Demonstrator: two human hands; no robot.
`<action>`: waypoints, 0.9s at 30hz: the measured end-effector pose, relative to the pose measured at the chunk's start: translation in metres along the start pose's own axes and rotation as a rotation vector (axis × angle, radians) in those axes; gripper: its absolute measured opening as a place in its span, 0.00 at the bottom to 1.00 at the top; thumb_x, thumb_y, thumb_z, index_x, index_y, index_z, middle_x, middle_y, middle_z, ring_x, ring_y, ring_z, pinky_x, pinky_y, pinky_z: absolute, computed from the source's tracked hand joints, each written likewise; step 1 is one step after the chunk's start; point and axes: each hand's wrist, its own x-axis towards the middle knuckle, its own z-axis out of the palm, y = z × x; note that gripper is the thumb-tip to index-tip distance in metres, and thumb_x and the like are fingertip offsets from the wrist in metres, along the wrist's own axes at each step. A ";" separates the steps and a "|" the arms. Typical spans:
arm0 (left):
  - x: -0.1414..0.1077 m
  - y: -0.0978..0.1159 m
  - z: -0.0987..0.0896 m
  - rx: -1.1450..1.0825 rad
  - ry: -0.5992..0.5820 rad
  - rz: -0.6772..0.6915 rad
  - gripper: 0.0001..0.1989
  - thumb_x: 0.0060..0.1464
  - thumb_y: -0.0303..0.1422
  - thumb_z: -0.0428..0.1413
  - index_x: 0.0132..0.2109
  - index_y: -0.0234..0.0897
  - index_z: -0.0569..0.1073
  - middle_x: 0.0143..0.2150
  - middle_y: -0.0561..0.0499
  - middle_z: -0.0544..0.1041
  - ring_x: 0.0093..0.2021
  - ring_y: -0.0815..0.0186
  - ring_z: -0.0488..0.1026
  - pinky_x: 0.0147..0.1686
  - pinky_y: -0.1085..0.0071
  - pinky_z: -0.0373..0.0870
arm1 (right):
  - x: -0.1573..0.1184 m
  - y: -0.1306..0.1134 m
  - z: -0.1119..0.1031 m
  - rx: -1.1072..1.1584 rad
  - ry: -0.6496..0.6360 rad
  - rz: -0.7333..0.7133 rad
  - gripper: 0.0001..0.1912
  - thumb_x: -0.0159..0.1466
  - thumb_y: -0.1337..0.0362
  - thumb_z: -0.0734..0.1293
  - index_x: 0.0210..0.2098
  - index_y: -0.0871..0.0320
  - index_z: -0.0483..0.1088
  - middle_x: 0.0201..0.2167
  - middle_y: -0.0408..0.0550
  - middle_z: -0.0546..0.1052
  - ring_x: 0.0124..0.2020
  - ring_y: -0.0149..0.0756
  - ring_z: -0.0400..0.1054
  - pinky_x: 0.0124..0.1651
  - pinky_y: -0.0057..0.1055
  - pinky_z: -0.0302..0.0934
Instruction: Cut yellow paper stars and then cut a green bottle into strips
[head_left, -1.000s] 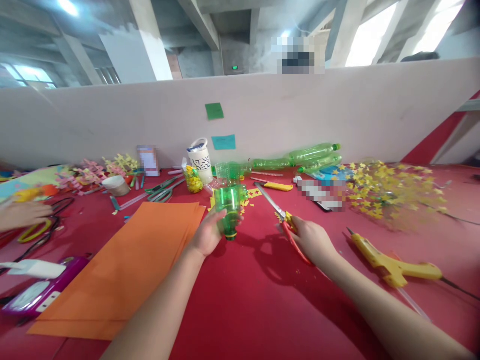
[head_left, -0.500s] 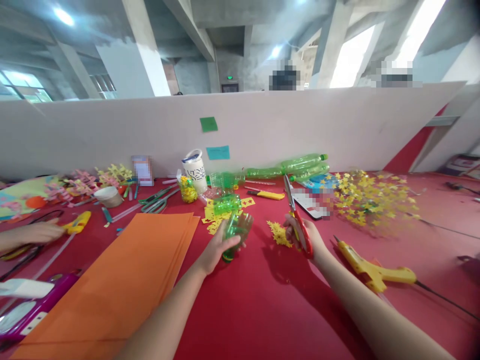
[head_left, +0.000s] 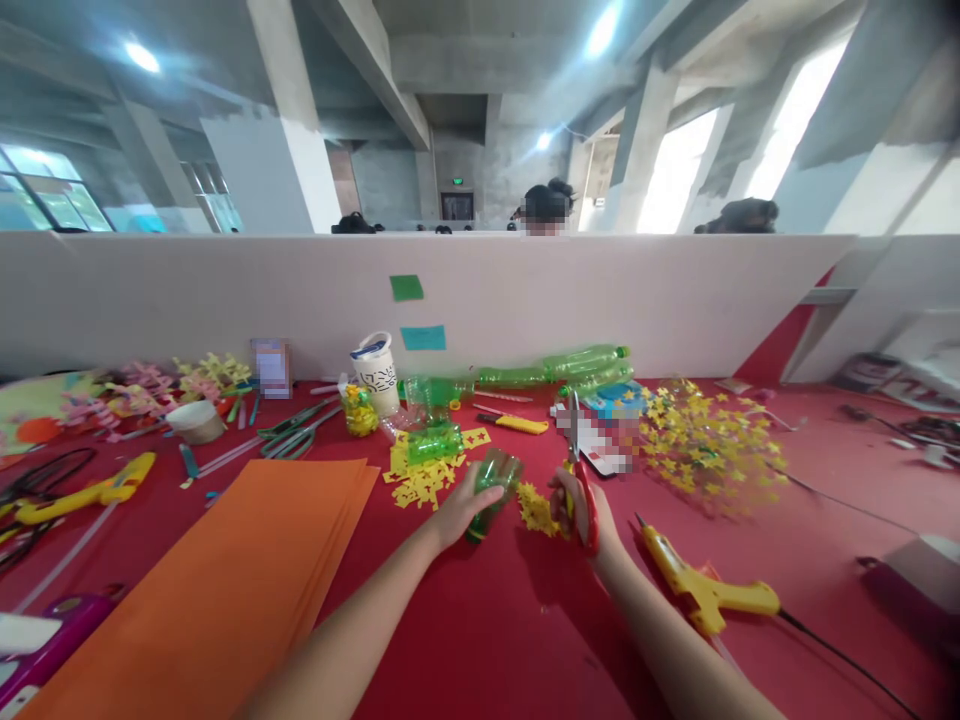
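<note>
My left hand (head_left: 463, 508) is closed around a cut green plastic bottle piece (head_left: 501, 472), tilted with its neck end low, toward me. In my right hand (head_left: 576, 508) is a pair of scissors (head_left: 589, 520) with red and yellow handles, the blades pointing up and away from me. The bottle piece and the blades are apart. A small pile of yellow star cutouts (head_left: 535, 508) lies between my hands, close to the right fingers. Behind the left hand are yellow scraps with star-shaped holes (head_left: 427, 484) and another green bottle section (head_left: 436, 442).
At right lie a yellow glue gun (head_left: 705, 590) and a yellow star bunch (head_left: 709, 440). Orange sheets (head_left: 202, 570) cover the left. Toward the back are a utility knife (head_left: 516, 424), a white cup (head_left: 375, 375), green bottles (head_left: 585, 362) and a partition (head_left: 600, 290).
My head view has tilted up and shifted slightly. The bottle piece is turned and nearer the scissors. The other person's hand on the left has gone from view.
</note>
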 end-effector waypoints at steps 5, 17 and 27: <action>0.010 0.000 0.005 0.079 0.038 -0.051 0.24 0.51 0.47 0.58 0.52 0.43 0.68 0.50 0.46 0.76 0.57 0.49 0.67 0.57 0.54 0.57 | 0.001 -0.002 -0.002 0.000 -0.014 -0.008 0.19 0.55 0.48 0.65 0.27 0.59 0.64 0.11 0.39 0.67 0.09 0.26 0.55 0.13 0.23 0.47; -0.002 -0.006 -0.009 -0.178 0.081 -0.026 0.27 0.52 0.45 0.58 0.57 0.41 0.65 0.50 0.43 0.76 0.51 0.51 0.74 0.50 0.56 0.66 | -0.002 0.003 0.004 -0.012 -0.052 0.012 0.15 0.54 0.53 0.68 0.25 0.57 0.62 0.10 0.36 0.64 0.10 0.27 0.56 0.13 0.24 0.48; 0.015 -0.013 -0.003 0.030 0.193 -0.123 0.34 0.43 0.47 0.63 0.57 0.42 0.68 0.65 0.41 0.64 0.69 0.44 0.49 0.63 0.51 0.46 | -0.001 0.001 0.004 -0.033 -0.023 0.009 0.18 0.53 0.48 0.66 0.25 0.57 0.61 0.10 0.36 0.64 0.10 0.28 0.56 0.13 0.25 0.49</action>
